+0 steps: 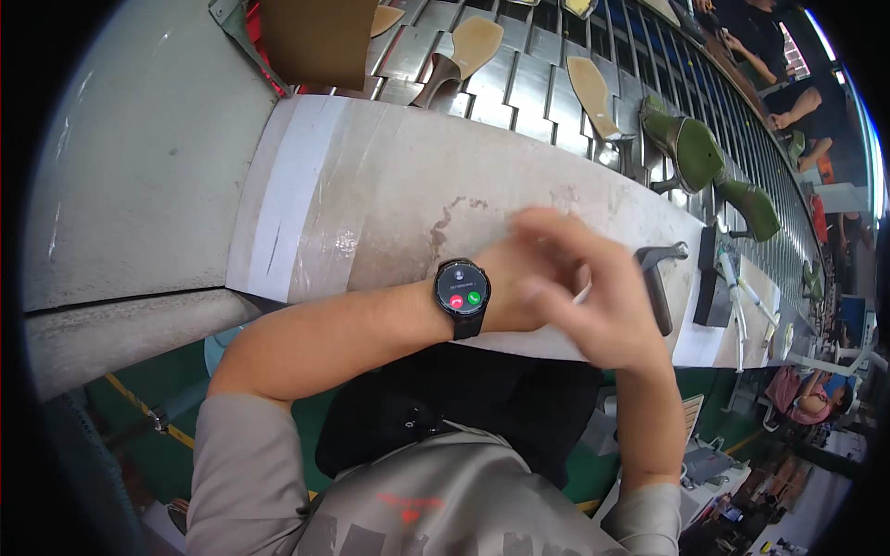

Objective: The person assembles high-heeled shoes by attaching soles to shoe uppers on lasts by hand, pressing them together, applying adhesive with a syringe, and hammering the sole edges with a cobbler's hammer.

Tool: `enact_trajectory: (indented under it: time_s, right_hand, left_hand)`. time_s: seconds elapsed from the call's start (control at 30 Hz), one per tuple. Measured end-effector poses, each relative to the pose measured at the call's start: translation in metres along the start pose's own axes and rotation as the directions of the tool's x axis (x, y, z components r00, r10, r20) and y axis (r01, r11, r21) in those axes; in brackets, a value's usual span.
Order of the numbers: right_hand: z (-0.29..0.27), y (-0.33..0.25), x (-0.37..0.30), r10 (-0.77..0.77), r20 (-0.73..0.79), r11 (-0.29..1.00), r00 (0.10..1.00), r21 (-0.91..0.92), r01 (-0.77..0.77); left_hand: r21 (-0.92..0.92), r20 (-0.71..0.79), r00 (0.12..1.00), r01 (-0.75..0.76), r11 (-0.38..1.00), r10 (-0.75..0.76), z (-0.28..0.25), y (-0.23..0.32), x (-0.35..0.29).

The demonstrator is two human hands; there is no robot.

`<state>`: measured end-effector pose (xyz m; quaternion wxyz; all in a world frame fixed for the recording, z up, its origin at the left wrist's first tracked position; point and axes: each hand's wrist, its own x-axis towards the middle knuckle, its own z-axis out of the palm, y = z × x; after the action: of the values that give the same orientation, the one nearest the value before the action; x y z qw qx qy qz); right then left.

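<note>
My left forearm lies across the pale worktable (pixel 399 176), with a black smartwatch (pixel 462 289) on its wrist. The watch's lit round screen has a red and a green button. My left hand (pixel 512 276) is over the table's near part; its fingers are blurred and mostly covered by my right hand (pixel 612 296). Smeared by motion, my right hand is raised in front of them, thumb and fingers curved and apart, and nothing shows between them. Just right of it lies a hand tool (pixel 656 289) with a metal head and dark handle.
Beyond the table runs a slatted metal conveyor (pixel 528 74) carrying tan insoles (pixel 590 93), a brown heel (pixel 439 80) and green high-heeled shoes (pixel 695 153). A brown board (pixel 320 42) stands back left. Pens (pixel 734 287) lie beside a black block (pixel 712 278). Other people work at far right.
</note>
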<state>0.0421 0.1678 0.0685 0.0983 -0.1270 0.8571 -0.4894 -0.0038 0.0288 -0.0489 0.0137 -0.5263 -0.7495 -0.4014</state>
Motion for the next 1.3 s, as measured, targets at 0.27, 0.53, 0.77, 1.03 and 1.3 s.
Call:
enact_trajectory:
  time_s: [0.27,0.53,0.77,1.03,1.3]
  right_hand:
    - [0.018,-0.024,0.024,0.024,0.276,0.975,0.961,-0.219,0.039]
    - [0.031,-0.021,0.039,0.094,0.142,0.979,0.985,-0.193,-0.065]
    - [0.028,-0.017,0.039,0.010,0.159,0.996,0.987,-0.084,0.004]
    - [0.029,-0.017,0.040,-0.017,0.148,0.990,0.989,-0.137,0.037]
    - [0.033,-0.009,0.039,-0.123,0.187,0.977,0.975,-0.152,0.152]
  left_hand:
    - [0.121,-0.182,0.981,-0.052,0.991,0.074,0.005,0.000,-0.006]
    - [0.064,-0.111,0.993,-0.021,0.998,0.028,0.003,0.005,-0.006]
    - [0.033,-0.055,0.998,-0.004,0.999,0.006,0.000,0.001,-0.002]
    - [0.035,-0.051,0.999,-0.015,0.999,0.017,-0.003,0.004,-0.001]
    - [0.044,-0.028,1.000,-0.003,0.999,0.004,-0.006,0.003,-0.003]
